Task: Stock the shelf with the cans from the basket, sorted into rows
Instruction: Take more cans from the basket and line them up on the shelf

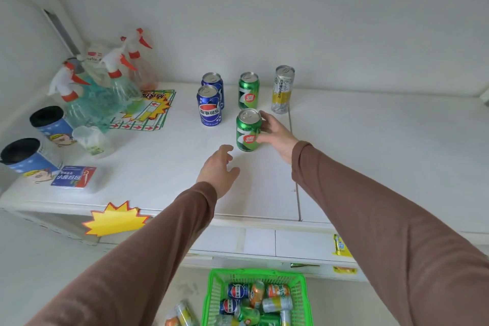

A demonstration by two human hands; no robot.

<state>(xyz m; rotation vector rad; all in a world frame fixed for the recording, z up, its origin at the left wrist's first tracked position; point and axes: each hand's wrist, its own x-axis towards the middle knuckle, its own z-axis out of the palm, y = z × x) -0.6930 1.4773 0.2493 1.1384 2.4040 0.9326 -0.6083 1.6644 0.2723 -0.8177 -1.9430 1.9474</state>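
On the white shelf (158, 167) stand two blue cans, one (209, 106) in front of the other (213, 85). A green can (248, 90) stands to their right, and a tall silver-and-yellow can (282, 90) further right. My right hand (275, 135) grips a second green can (247, 131), upright on the shelf in front of the first green one. My left hand (218, 169) hovers just left of that can, fingers relaxed and holding nothing. Below, a green basket (211, 294) holds several mixed cans.
Spray bottles (105, 82) cluster at the shelf's back left, beside printed sheets (148, 111). Two blue cups (47, 122) and a blue packet (74, 176) sit along the left edge. A yellow starburst tag (113, 219) hangs on the shelf front. Two cans (180, 315) lie on the floor left of the basket.
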